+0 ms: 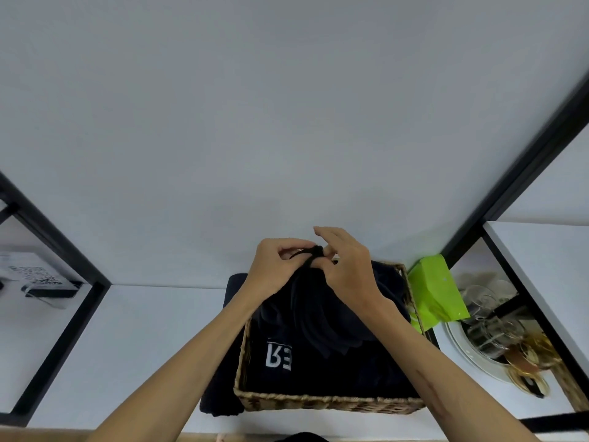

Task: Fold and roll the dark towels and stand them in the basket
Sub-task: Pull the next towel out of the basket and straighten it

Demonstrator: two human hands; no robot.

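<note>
A: Where is the dark towel (318, 311) right now?

B: Lifted above the wicker basket (318, 403), which stands on the white table (143, 330). Both hands meet at its top. The left hand (274, 266) pinches the bunched upper edge, fingers curled round the cloth. The right hand (345, 266) pinches the same bunch from the other side, though its forefinger sticks up free of it.

A: And the rest of the cloth?

B: It hangs down in loose folds into the basket, onto more dark fabric lying there, one piece with white lettering (279, 355). Another dark piece (223, 378) lies on the table against the basket's left wall.

A: How do you reckon it handles?

B: Soft and limp, I'd judge, and light enough for fingertips. It keeps no shape of its own, so held by one bunched point it just droops. Nothing fragile or slippery about it.

A: So where should one take hold?

B: For folding, probably by two corners spread apart rather than this single knot of cloth, so the edge hangs straight. Once rolled, a grip round the middle of the roll should keep it from loosening while it is stood upright.

A: Anything close by?

B: A green packet (436, 291) just right of the basket, and glassware (490, 314) beyond that.
</note>
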